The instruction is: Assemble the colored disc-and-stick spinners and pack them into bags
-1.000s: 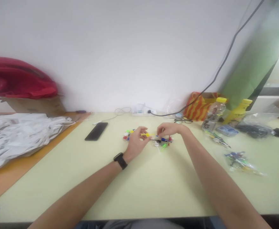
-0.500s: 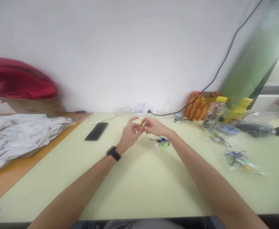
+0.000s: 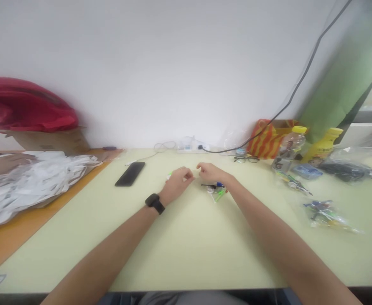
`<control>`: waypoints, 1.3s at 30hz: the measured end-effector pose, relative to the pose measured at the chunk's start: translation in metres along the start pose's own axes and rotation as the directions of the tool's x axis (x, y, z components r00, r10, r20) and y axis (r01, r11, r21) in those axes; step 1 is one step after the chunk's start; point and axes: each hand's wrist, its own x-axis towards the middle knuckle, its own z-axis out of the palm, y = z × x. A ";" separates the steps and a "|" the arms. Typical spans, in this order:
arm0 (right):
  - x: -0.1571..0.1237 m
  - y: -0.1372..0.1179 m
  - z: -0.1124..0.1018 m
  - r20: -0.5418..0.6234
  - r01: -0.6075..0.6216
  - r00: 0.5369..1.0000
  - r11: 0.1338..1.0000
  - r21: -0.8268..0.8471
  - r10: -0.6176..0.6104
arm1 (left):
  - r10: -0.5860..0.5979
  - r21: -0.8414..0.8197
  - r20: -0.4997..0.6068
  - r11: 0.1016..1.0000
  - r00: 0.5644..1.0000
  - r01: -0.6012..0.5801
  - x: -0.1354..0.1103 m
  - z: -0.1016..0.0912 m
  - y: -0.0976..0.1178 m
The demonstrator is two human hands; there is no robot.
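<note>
My left hand (image 3: 176, 183), with a black watch (image 3: 155, 203) on its wrist, is curled above the table. A small green and white piece (image 3: 169, 175) shows past its far side; whether the hand grips it I cannot tell. To the right, a short gap away, my right hand (image 3: 212, 173) has its fingers bent inward and closed. What it holds, if anything, is hidden. Under and just in front of the right hand lies a small pile of coloured plastic pieces (image 3: 217, 192), blue, green, white and black.
A phone (image 3: 130, 174) lies left on the table. Bagged plastic parts (image 3: 326, 215), glasses (image 3: 246, 159), a clear bottle (image 3: 289, 148) and a yellow bottle (image 3: 324, 146) are at right. Another person's hand (image 3: 9, 164) rests on white bags (image 3: 55, 180) at far left.
My hands were together over a small yellow piece and have moved apart. The left hand has lowered slightly, and the yellow piece no longer shows. Another person's hand has appeared at far left.
</note>
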 end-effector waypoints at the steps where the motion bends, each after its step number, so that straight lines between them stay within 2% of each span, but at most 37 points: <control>1: -0.001 0.003 -0.003 0.019 -0.018 1.000 0.999 -0.033 0.019 | 0.006 0.049 0.035 0.999 0.999 -0.007 -0.001 0.001 0.002; 4: -0.007 0.004 -0.017 0.084 -0.041 0.995 0.993 -0.113 0.051 | 0.015 0.148 0.112 0.988 0.994 -0.032 -0.003 0.002 0.006; 7: -0.015 -0.003 -0.038 0.208 -0.021 0.976 0.987 -0.162 0.055 | 0.010 0.195 0.114 0.980 0.993 -0.032 -0.004 0.001 0.007; 11: -0.027 -0.015 -0.061 0.423 -0.017 0.900 0.977 -0.212 0.108 | 0.022 0.375 0.107 0.925 0.994 -0.061 -0.003 -0.004 0.002; 15: -0.033 -0.024 -0.065 0.513 -0.063 0.831 0.953 -0.298 0.215 | 0.055 0.478 0.113 0.872 0.992 -0.103 -0.003 -0.005 0.001; 19: -0.033 -0.031 -0.061 0.524 -0.090 0.806 0.933 -0.349 0.274 | 0.055 0.518 0.066 0.852 0.996 -0.081 -0.005 -0.005 0.003; 23: -0.034 -0.032 -0.058 0.500 -0.101 0.827 0.942 -0.321 0.259 | 0.094 0.499 0.023 0.861 0.995 -0.093 -0.008 -0.002 0.003; 26: -0.033 -0.027 -0.059 0.458 -0.109 0.860 0.958 -0.264 0.224 | 0.131 0.436 0.044 0.889 0.990 -0.137 -0.011 0.000 0.002; 29: -0.030 -0.020 -0.063 0.389 -0.120 0.903 0.977 -0.175 0.180 | 0.112 0.402 0.066 0.907 0.992 -0.129 -0.012 0.001 0.002; 32: -0.028 -0.016 -0.066 0.310 -0.118 0.942 0.992 -0.043 0.126 | 0.103 0.385 0.024 0.917 0.994 -0.104 -0.012 -0.003 0.008; 35: -0.027 -0.018 -0.064 0.249 -0.091 0.966 0.990 0.104 0.063 | 0.100 0.271 -0.087 0.960 0.991 -0.073 -0.011 -0.007 0.022; 37: -0.027 -0.021 -0.060 0.224 -0.072 0.975 0.962 0.264 0.012 | 0.080 0.156 -0.138 0.986 0.987 -0.058 -0.011 -0.006 0.031; 39: -0.027 -0.024 -0.054 0.208 -0.059 0.978 0.904 0.423 -0.033 | 0.049 0.080 -0.143 0.996 0.989 -0.037 -0.011 -0.004 0.037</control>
